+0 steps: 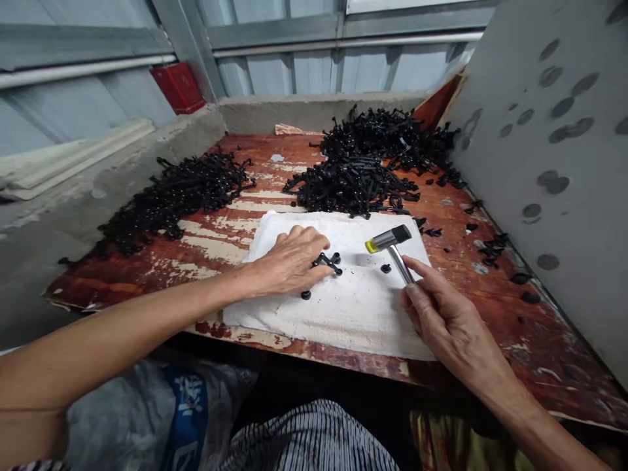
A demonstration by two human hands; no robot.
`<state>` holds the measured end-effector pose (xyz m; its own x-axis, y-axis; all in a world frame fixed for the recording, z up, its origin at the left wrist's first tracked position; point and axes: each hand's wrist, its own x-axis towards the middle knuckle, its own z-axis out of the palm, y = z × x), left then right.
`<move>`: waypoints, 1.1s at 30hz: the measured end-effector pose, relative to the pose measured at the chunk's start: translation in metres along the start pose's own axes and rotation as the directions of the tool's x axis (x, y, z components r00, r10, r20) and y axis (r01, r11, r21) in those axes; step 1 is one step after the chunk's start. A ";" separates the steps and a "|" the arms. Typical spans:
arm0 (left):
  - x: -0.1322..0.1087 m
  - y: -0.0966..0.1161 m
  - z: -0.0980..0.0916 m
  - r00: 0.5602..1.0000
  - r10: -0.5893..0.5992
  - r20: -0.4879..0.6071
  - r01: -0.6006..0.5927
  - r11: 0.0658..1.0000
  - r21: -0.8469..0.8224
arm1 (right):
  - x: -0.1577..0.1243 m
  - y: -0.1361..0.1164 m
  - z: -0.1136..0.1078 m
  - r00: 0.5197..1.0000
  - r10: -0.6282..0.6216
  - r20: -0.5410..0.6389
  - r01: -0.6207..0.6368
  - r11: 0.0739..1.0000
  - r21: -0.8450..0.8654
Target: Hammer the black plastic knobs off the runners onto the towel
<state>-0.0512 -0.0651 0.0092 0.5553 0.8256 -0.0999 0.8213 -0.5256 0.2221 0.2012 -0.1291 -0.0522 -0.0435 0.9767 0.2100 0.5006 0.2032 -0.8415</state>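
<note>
My left hand is over the white cloth, its thumb and fingers closed around a small black branched part. Parts of that piece are hidden beneath the fingers. In my right hand is a small mallet with a metal head, one yellow face and one black face. I grip it by its metal handle, and the head is raised above the cloth's right side. Loose black round pieces lie on the cloth: one below the mallet head, another just below my left hand.
A heap of black parts covers the table's left side. Bigger heaps lie behind the cloth. Scattered black bits run along the grey panel at right. A red box stands on the concrete ledge at back left.
</note>
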 end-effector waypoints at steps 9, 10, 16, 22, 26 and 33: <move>0.030 0.014 -0.013 0.966 -0.106 0.235 0.109 0.994 0.002 | -0.001 -0.007 -0.005 0.988 0.156 -0.017 -0.146 0.955 0.259; 0.031 0.013 -0.013 0.963 -0.122 0.239 0.131 0.991 -0.022 | -0.001 -0.006 -0.005 0.986 0.169 -0.014 -0.158 0.945 0.287; 0.034 0.001 -0.011 0.948 -0.050 0.315 0.107 0.980 -0.167 | 0.001 -0.003 -0.004 0.975 0.221 0.024 -0.209 0.873 0.441; 0.035 -0.001 -0.013 0.934 0.012 0.357 0.157 0.884 -0.441 | 0.002 0.001 -0.004 0.978 0.209 0.021 -0.188 0.825 0.533; 0.041 0.024 -0.014 0.935 -0.015 0.353 0.270 0.676 -0.686 | 0.002 -0.001 -0.004 0.973 0.228 0.020 -0.192 0.768 0.611; 0.062 0.052 -0.001 0.917 -0.143 0.371 0.385 0.553 -0.739 | 0.003 -0.005 -0.006 0.962 0.274 -0.005 -0.203 0.721 0.663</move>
<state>0.0258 -0.0416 0.0153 0.4405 0.7564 -0.4835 0.5715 0.1791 0.8008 0.2034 -0.1276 -0.0444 0.0995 0.9947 -0.0266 -0.2033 -0.0059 -0.9791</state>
